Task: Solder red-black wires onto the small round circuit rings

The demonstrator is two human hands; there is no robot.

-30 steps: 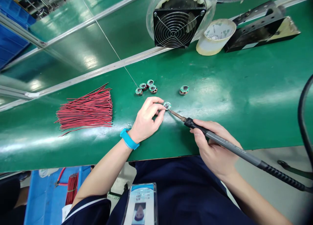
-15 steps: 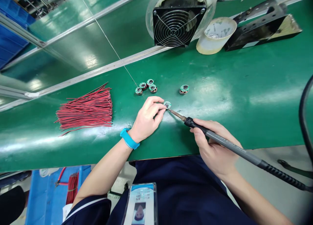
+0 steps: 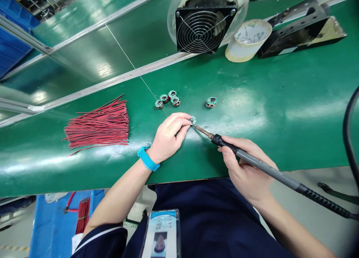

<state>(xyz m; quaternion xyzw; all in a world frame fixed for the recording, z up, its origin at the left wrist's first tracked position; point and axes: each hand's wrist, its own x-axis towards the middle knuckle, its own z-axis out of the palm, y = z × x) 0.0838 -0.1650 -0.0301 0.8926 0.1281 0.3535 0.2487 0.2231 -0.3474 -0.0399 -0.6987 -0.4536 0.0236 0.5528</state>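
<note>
Between the fingertips of my left hand point(image 3: 172, 134) is a small round part with a green circuit board point(image 3: 193, 120) on top, partly covered by the fingers. My right hand point(image 3: 248, 166) grips a soldering iron point(image 3: 259, 163) like a pen. The iron's tip meets the near edge of the held part, or sits very close to it. Just beyond my left hand several similar round circuit-board parts point(image 3: 175, 101) stand in a cluster. One more round part point(image 3: 211, 102) stands alone to the right. A thin pale strand point(image 3: 147, 86) runs down toward my left hand.
A bundle of red and black wires point(image 3: 98, 125) lies at left on the green bench. Behind stand a black fan point(image 3: 198, 31), a tape roll point(image 3: 248, 41) and a black metal holder point(image 3: 300, 37). Below left, a blue tray point(image 3: 49, 224) holds red-handled pliers point(image 3: 69, 203) and bundled wires point(image 3: 83, 215).
My left fingers have shifted slightly over the round part, covering more of it. The pale strand now hangs lower, nearer my left hand. The soldering iron has barely moved.
</note>
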